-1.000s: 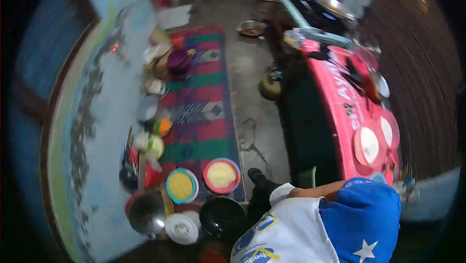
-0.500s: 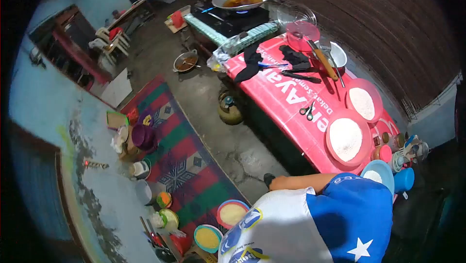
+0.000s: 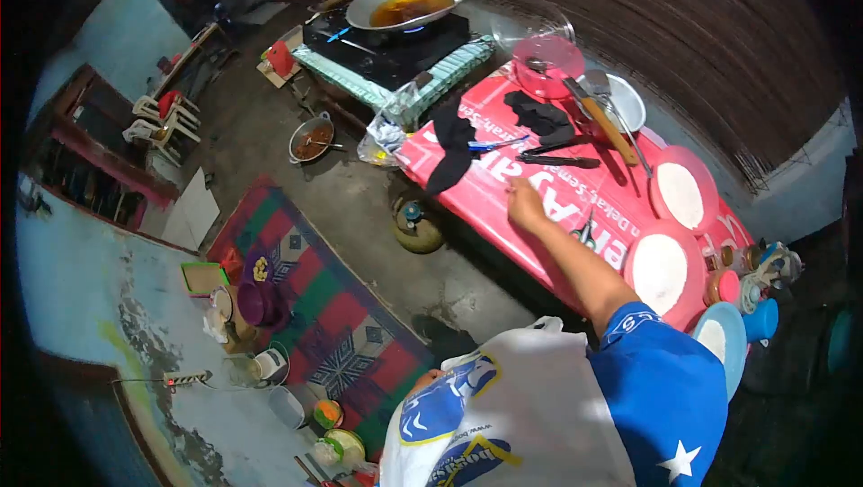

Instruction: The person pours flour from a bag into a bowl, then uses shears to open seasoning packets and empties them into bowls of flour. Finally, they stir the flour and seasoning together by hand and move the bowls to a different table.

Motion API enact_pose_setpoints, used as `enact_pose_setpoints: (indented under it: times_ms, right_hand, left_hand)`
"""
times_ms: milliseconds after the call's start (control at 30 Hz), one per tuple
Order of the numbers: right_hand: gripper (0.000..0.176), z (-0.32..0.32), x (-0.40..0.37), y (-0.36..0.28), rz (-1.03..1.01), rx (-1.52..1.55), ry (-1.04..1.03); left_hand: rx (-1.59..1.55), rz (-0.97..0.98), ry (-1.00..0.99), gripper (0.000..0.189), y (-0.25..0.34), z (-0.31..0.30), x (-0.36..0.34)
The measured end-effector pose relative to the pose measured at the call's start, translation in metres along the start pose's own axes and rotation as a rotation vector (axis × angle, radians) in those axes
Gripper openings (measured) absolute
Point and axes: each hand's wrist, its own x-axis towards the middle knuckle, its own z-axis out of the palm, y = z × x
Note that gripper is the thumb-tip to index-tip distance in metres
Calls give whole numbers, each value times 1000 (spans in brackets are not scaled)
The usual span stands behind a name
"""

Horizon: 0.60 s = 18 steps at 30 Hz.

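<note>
My right hand (image 3: 526,204) reaches over the red-covered table (image 3: 503,235), its fingers partly curled and seemingly holding nothing. Beyond its fingertips lie black tongs (image 3: 559,162), a blue pen-like item (image 3: 496,145) and a black cloth or glove (image 3: 451,150); a second black piece (image 3: 538,117) lies farther back. Beside my forearm is a pair of scissors (image 3: 586,232). Only a sliver of my left hand (image 3: 424,382) shows at the edge of the white plastic bag (image 3: 530,397) worn over my front; its fingers are hidden.
A wok of oil (image 3: 409,2) stands on the stove (image 3: 387,51). Pink bowls of white powder (image 3: 661,276) and a blue bowl (image 3: 733,348) line the table's right end. A long wooden-handled utensil (image 3: 602,123) rests across a white bowl (image 3: 625,102). On the floor are a gas cylinder (image 3: 418,228) and a pan (image 3: 310,139).
My right arm has swung up from low beside my body to over the table, its hand toward the tongs and black cloth. The camera view has shifted slightly.
</note>
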Motion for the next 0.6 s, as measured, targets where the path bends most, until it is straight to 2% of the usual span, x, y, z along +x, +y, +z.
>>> enact_pose_setpoints:
  times_ms: [33, 100, 133, 167, 200, 233, 267, 300, 333, 367, 400, 433, 467, 533, 600]
  right_hand:
    - [27, -2, 16, -14, 144, 8, 15]
    - [29, 18, 48, 10, -10, -86, 92]
    - [28, 27, 63, 18, -30, -81, 151]
    - [29, 38, 80, 35, -35, -202, 105]
    - [31, 51, 91, 45, -124, -273, 257]
    - [31, 51, 95, 35, -33, -296, 210]
    - [32, 48, 97, 24, 59, -324, 164]
    - [29, 53, 99, 27, 88, -321, 141]
    - [25, 56, 104, 31, 116, -315, 127]
    - [22, 60, 108, 43, 72, -339, 113]
    - [18, 65, 105, 56, 37, -366, 94]
    - [13, 70, 101, 61, 55, -342, 167]
    - [18, 64, 100, 52, 124, -369, 99]
    - [30, 65, 102, 40, 124, -344, 245]
    - [40, 66, 102, 41, 131, -327, 263]
  left_hand:
    - [26, 21, -31, 33, -5, -12, 18]
    - [88, 93, -107, 33, -22, -38, 66]
    - [86, 208, -186, 32, -46, -53, 110]
    - [27, 341, -294, 32, -68, -70, 150]
    - [-35, 438, -389, 32, -77, -90, 177]
    - [-95, 502, -474, 32, -79, -112, 201]
    - [-10, 386, -314, 30, -45, -132, 188]
    - [63, 250, -162, 28, 14, -154, 157]
    - [113, 108, -29, 26, 100, -175, 108]
    - [106, 131, -31, 26, 86, -195, 153]
    - [115, 126, -39, 26, 102, -205, 159]
    - [39, 104, 45, 27, 140, -215, 162]
    - [-40, 96, 132, 28, 184, -225, 170]
    - [-5, 156, 123, 28, 266, -239, 189]
    - [3, 183, 118, 27, 301, -229, 204]
